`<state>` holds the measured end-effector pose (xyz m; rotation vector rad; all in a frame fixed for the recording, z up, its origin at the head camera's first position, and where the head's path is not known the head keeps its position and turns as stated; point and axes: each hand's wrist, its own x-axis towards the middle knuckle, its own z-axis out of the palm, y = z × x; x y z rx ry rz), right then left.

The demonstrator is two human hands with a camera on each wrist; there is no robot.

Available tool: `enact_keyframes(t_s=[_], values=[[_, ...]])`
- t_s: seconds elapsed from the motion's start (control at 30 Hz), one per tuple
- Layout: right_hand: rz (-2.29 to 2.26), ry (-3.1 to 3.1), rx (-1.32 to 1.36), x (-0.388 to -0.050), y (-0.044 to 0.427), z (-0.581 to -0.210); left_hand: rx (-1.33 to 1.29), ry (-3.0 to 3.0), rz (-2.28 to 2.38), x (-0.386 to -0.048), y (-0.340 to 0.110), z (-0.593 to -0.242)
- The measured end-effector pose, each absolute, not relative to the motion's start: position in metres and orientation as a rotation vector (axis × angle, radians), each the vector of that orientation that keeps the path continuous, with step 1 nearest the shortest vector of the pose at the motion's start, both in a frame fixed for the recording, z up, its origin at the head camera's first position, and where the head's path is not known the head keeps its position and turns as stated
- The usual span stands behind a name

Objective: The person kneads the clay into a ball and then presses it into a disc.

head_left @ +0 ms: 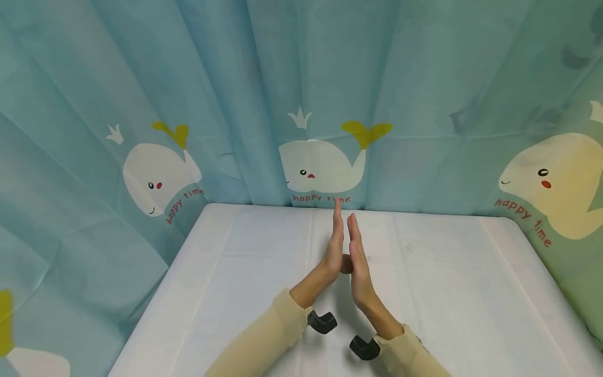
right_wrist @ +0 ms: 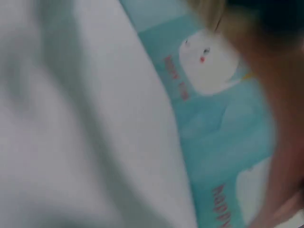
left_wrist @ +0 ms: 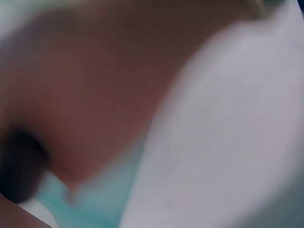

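Note:
My left hand (head_left: 334, 248) and my right hand (head_left: 360, 264) face each other palm to palm above the white table, fingers straight and pointing away from me. A small brown round object (head_left: 346, 264) sits between the two palms, near their lower parts, partly covered by them. What kind of object it is cannot be told. Blurred skin of the left wrist view shows a hand (left_wrist: 95, 90) close to the lens, with a dark rounded shape (left_wrist: 21, 166) at the lower left. Along the right edge of the right wrist view runs a blurred hand (right_wrist: 285, 142).
A white-covered table (head_left: 447, 293) spreads beneath both arms. Behind and beside it hangs a blue-green curtain (head_left: 226, 94) printed with white whales. Black wrist cameras stick out below the left wrist (head_left: 322, 322) and the right wrist (head_left: 365, 347), not far from each other.

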<state>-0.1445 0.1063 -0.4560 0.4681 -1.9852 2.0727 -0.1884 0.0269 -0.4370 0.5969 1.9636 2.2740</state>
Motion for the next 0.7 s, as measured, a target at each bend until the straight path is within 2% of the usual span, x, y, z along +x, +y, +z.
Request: enact_keyframes(t_s=[0.1, 0.2, 0.43, 0.6, 0.7], values=[[2.033, -1.973, 0.495, -0.142, 0.104, -0.441, 0.612, 2.01, 2.233, -0.194, 0.028, -0.453], [1.967, -2.001, 0.482, -0.152, 0.111, -0.431, 0.637, 1.958, 2.222, -0.184, 0.033, -0.459], [1.947, -2.03, 0.356, -0.178, 0.131, -0.444, 0.616, 1.673, 2.316, -0.16, 0.034, -0.437], [2.039, -2.029, 0.386, -0.161, 0.115, -0.459, 0.738, 1.926, 2.286, -0.176, 0.026, -0.427], [2.1, -1.998, 0.431, -0.145, 0.103, -0.457, 0.699, 2.132, 2.194, -0.192, 0.021, -0.431]])
